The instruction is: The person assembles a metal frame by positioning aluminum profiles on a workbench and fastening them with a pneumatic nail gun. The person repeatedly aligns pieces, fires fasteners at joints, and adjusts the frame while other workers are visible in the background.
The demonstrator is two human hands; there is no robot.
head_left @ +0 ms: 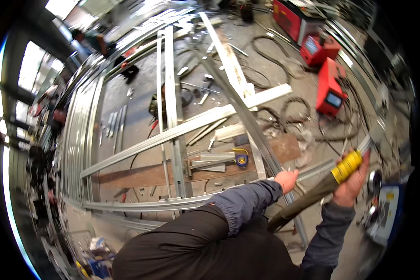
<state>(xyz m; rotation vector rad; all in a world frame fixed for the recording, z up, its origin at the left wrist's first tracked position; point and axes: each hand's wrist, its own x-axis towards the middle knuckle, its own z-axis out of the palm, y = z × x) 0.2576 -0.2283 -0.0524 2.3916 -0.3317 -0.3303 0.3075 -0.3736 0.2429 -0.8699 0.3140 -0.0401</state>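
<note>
My left hand (286, 181) is closed at a long grey metal bar (238, 103) that slants across the frame down toward my legs. In my right hand (352, 184) is a welding torch (347, 166) with a yellow-wrapped handle. Its silvery front end points up and to the right, somewhat blurred. From its lower end a thick dark sleeved cable (303, 203) runs down behind my left forearm. Before me lies a metal frame of long silver profiles (172, 132), one crossing another.
Two red machines (331, 88) with small screens stand at the right, with cables (268, 49) looping over the floor beside them. A blue tape measure (241, 159) lies among metal offcuts (212, 163). Another person (95, 43) bends at the far left. A blue-and-white machine (386, 214) is at my right.
</note>
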